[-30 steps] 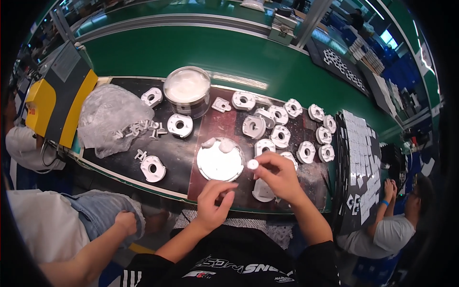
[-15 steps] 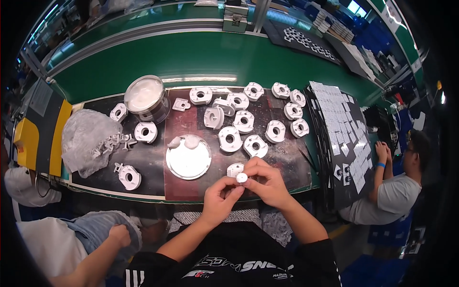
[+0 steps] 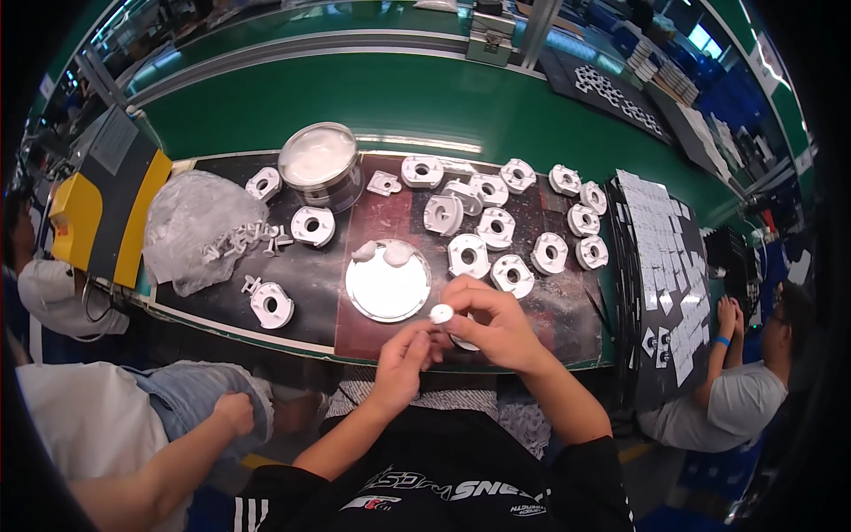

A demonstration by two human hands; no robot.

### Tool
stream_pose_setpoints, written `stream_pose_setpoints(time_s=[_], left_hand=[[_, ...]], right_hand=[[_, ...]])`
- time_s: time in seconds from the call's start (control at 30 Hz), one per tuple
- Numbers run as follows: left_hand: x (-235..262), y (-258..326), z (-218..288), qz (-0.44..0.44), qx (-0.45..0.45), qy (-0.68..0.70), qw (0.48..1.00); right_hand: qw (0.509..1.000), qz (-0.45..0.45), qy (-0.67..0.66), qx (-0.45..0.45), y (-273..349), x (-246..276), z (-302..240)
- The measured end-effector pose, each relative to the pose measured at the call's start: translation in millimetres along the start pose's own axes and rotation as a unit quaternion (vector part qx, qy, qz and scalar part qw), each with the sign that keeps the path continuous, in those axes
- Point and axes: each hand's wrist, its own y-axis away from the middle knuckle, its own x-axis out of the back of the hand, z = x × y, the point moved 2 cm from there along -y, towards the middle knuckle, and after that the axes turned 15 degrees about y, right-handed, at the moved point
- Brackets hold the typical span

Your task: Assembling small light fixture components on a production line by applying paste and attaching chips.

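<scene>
By the near edge of the surface (image 3: 578, 324), the small white round part (image 3: 441, 314) was pinched in the right hand's (image 3: 498, 330) grip, best held lightly by its rim, while whether the left hand's (image 3: 399, 368) grip was closed could not be told.

Left of the dish (image 3: 386, 298) (bearing 2 lumps (image 3: 397, 254)): a bag (image 3: 189, 226).

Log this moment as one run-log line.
right hand: pinching small white round part | left hand: beside it, contact unclear | nearby: white disc, round can, clear plastic bag
</scene>
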Motion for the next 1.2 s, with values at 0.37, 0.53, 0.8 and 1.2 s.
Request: stream_pose_setpoints(time_s=[0.37, 0.53, 0.8, 1.2], left_hand=[[-29.0, 6.7, 17.2, -0.043, -0.013, -0.005, 0.999], [-30.2, 11.2, 14.2, -0.033, -0.043, 0.031, 0.998], [-22.3, 8.0, 10.8, -0.119, -0.065, -0.127, 0.983], [-23.0, -12.1, -10.6, -0.054, -0.17, -0.421, 0.889]], right_hand=[[0.982, -0.023, -0.163, -0.09, 11.2, -11.2, -6.2], [0.999, 0.006, -0.031, -0.005, 22.2, -8.3, -11.3], [0.99, -0.029, -0.057, -0.129, 42.1, 26.2, -25.2], [0.975, 0.049, 0.098, -0.196, 32.5, 76.5, 5.4]])
